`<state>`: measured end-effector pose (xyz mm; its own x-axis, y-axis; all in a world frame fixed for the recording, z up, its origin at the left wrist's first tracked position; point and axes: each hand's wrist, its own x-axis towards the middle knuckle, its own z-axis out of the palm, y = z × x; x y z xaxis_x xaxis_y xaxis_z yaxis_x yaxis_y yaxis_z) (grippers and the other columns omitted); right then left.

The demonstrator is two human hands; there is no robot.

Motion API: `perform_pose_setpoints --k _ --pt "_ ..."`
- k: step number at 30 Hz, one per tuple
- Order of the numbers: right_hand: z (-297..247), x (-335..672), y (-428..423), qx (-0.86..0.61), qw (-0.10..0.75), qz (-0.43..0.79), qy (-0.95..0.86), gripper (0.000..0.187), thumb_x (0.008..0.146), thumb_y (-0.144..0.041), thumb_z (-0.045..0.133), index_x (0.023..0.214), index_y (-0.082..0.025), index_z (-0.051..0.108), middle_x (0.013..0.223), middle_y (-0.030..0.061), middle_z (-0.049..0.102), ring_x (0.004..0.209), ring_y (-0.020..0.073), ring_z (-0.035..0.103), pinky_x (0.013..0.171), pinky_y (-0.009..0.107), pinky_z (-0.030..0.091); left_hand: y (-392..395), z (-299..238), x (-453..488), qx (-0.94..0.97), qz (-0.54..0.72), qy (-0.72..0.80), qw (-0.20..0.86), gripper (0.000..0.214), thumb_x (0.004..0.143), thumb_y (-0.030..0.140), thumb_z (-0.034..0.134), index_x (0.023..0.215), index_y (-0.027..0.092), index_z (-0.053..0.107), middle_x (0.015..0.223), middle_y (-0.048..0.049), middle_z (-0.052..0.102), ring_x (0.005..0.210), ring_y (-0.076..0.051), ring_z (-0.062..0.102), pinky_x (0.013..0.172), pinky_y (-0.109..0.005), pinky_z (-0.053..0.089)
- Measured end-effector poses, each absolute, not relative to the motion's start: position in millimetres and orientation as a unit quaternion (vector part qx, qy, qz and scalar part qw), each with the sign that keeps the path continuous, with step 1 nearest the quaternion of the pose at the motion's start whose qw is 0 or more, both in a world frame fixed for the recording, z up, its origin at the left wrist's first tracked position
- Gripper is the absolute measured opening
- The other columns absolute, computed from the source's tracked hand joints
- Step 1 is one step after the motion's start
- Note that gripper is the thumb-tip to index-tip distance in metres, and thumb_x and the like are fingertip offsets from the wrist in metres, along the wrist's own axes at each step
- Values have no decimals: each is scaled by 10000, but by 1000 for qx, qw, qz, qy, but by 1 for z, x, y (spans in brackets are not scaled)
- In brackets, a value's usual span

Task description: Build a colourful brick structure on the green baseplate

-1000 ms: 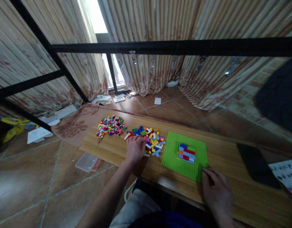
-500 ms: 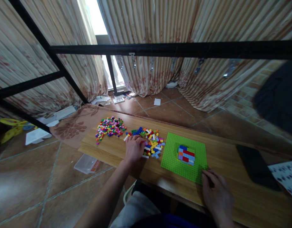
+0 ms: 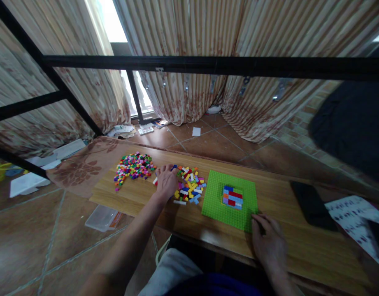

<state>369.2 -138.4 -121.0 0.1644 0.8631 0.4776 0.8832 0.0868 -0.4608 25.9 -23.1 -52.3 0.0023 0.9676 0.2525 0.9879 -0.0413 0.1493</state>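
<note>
My left hand (image 3: 167,181) reaches over the left side of a loose pile of larger toy bricks (image 3: 191,181), fingers stretched and somewhat apart, covering some of them. No brick shows in its fingers. My right hand (image 3: 269,240) is at the near right corner of a green baseplate (image 3: 212,201), its thumb and fingers curled together at the edge. On the plate's middle sits a small block of joined bricks (image 3: 234,197) in red, blue, light blue and orange.
A heap of tiny coloured bricks (image 3: 135,164) lies farther left on the wooden table (image 3: 183,222). On the right are a dark flat object (image 3: 311,205) and a printed sheet (image 3: 352,218). A black metal rail (image 3: 189,63) crosses beyond the table. A clear plastic box (image 3: 103,218) stands low at the left.
The view has turned a little to the right. My left hand has moved farther out over the bricks, its fingers straightening. My right hand has stayed at the plate's corner.
</note>
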Motion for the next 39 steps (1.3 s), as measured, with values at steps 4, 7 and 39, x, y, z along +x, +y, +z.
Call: perform_pose_setpoints --k 4,7,39 --pt "-119 367 -138 -675 364 -2 -642 387 914 -448 448 967 -153 694 1033 128 631 968 240 590 872 411 485 -18 -53 21 -722 -141 -676 40 200 772 172 584 940 228 677 1218 -107 581 1115 -321 481 954 -505 338" --pt "-119 365 -139 -682 365 1 -634 377 918 -430 449 969 -149 696 1042 128 627 978 237 585 873 411 485 -20 -47 15 -723 -162 -671 35 134 764 178 603 871 215 674 1201 -106 595 1119 -320 490 980 -509 336" --pt "-63 307 -170 -581 410 233 -663 268 882 -372 571 1117 -262 641 1105 67 650 1043 228 604 890 406 514 -141 -46 164 -277 -399 -430 -761 380 638 451 780 832 140 683 696 1 605 609 -85 506 639 -233 401"
